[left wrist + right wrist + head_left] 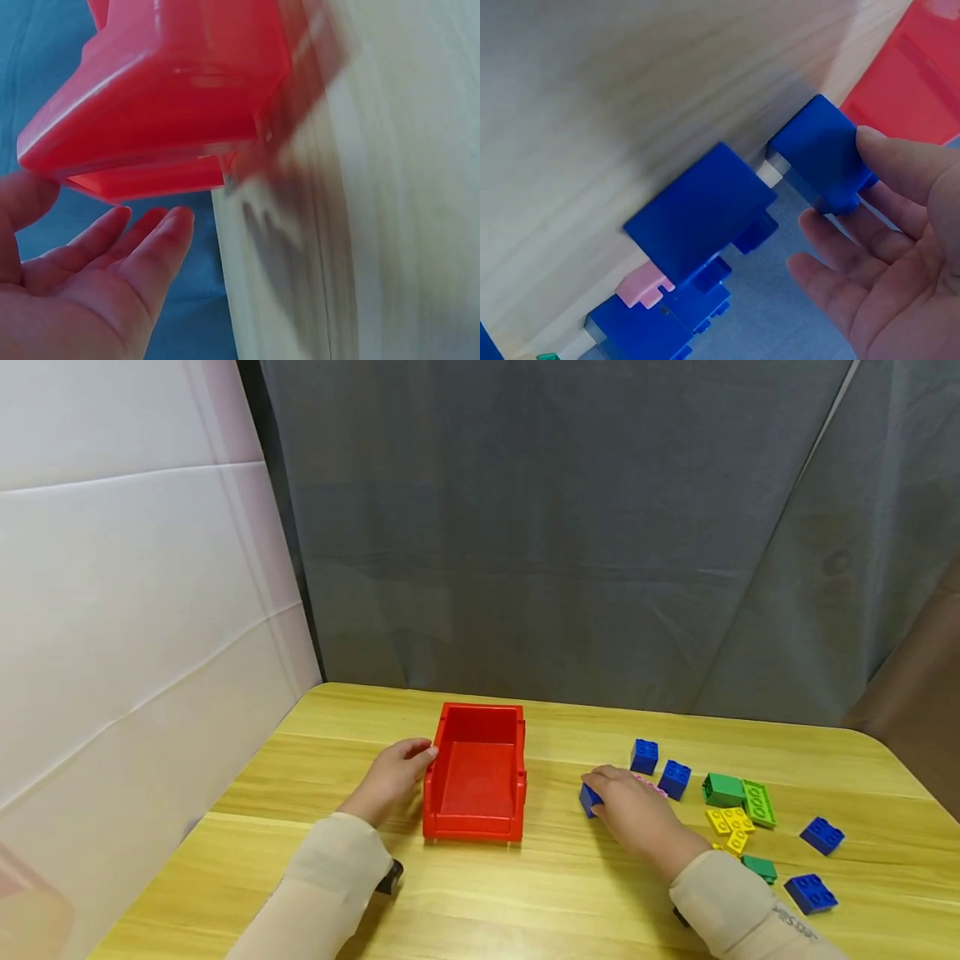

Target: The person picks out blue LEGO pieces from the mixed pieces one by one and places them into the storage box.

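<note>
A red open-front bin (pixel 480 777) stands on the wooden table. My left hand (pixel 393 777) is at its left side, fingertips touching the rim; in the left wrist view the thumb meets the rim's corner and the fingers (pixel 161 244) extend loosely beside it. Right of the bin, my right hand (pixel 633 810) pinches a blue brick (pixel 817 154) between thumb and fingers, low over the table. Another blue brick (pixel 701 214) lies close by, with a pink brick (pixel 643 285) beyond it; in the head view the hand partly covers the pink one.
Two blue bricks, one of them this brick (pixel 644 756), lie behind the right hand. To the right are green bricks (pixel 723 790), a light green brick (pixel 759 803), yellow bricks (pixel 731 821) and more blue bricks (pixel 811 893). A grey curtain (pixel 525 543) hangs behind the table.
</note>
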`<state>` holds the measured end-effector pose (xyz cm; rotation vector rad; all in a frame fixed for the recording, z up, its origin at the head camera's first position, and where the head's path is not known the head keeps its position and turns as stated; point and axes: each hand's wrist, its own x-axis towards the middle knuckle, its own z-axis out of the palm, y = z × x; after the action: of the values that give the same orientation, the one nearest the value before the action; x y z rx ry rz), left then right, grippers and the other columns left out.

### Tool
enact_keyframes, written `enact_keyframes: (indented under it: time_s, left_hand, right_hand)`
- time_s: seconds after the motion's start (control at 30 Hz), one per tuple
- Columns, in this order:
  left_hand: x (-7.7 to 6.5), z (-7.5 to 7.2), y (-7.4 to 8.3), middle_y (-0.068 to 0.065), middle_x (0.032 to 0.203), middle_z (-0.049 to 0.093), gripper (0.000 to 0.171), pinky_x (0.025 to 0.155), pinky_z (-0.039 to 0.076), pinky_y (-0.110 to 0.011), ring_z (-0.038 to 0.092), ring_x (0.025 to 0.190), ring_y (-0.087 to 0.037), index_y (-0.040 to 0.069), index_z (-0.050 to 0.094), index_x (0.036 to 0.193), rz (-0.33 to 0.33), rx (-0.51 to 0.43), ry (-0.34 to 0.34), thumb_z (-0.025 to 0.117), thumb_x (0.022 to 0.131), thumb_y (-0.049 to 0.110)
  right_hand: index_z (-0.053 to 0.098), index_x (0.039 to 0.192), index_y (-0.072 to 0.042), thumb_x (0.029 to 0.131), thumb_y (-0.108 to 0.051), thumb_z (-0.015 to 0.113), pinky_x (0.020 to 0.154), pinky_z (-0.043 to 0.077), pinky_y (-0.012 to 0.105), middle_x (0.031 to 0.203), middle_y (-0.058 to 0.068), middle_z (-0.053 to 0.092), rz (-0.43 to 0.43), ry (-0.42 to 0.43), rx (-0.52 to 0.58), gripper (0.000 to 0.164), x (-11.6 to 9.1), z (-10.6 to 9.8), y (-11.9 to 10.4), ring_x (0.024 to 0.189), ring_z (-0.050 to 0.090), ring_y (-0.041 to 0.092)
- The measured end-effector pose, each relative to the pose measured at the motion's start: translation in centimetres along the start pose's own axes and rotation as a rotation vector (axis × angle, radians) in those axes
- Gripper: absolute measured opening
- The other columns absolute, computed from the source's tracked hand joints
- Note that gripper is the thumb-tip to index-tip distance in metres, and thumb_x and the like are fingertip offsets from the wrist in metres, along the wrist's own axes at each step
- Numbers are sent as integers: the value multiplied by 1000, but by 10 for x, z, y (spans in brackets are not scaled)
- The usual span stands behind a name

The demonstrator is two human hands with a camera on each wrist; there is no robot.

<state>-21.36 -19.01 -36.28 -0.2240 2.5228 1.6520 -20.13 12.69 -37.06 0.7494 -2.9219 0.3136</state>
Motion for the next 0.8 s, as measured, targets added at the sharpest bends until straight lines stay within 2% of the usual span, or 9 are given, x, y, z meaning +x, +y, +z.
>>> enact_keyframes:
  time_s: [0.43,0.8]
  left_hand:
    - [4,0,8,-22,141,47,44,103,43,-47,50,124,-37,-2,44,142,-39,-60,-42,47,101,16]
    - [4,2,9,-21,136,52,41,103,43,-47,52,119,-34,-4,47,139,-55,-120,-41,45,103,15]
  right_hand:
    - [62,120,2,84,-6,73,97,48,47,120,16,63,-14,-56,-37,38,8,-4,2,115,58,35]
    - [63,115,1,82,-6,75,95,50,45,113,14,64,-15,-80,-31,36,10,-9,1,109,59,33]
